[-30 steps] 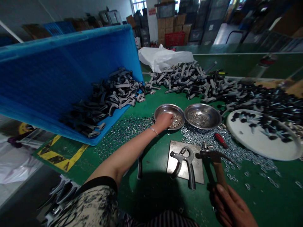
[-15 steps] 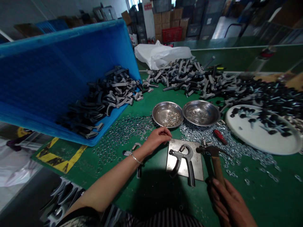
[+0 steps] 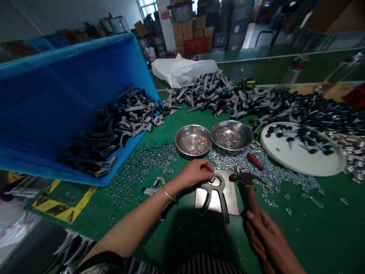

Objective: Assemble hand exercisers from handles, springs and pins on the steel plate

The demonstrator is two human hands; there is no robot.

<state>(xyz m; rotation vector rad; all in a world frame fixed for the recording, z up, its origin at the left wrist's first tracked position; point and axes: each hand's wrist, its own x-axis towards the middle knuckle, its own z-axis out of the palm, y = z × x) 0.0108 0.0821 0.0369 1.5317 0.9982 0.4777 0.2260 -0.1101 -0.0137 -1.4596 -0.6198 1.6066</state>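
A grey and black hand grip point(image 3: 214, 194) lies on a square steel plate point(image 3: 232, 198) on the green table. My left hand point(image 3: 194, 173) pinches its fingertips together at the grip's top spring end, on something too small to make out. My right hand point(image 3: 266, 241) is wrapped round the wooden handle of a hammer point(image 3: 248, 190), whose head hovers just right of the grip, over the plate's far right corner. Another hand grip point(image 3: 154, 187) lies under my left wrist.
Two steel bowls point(image 3: 194, 139) point(image 3: 231, 135) hold small metal parts, with washers point(image 3: 142, 167) scattered around. A tilted blue crate point(image 3: 51, 102) spills grip handles at left. More handles point(image 3: 222, 95) are piled behind. A white round tray point(image 3: 305, 158) and a red screwdriver point(image 3: 255, 161) lie at right.
My left hand left the left steel bowl, came back toward me and now pinches at the top of the hand grip on the plate. The hammer stayed nearly still.
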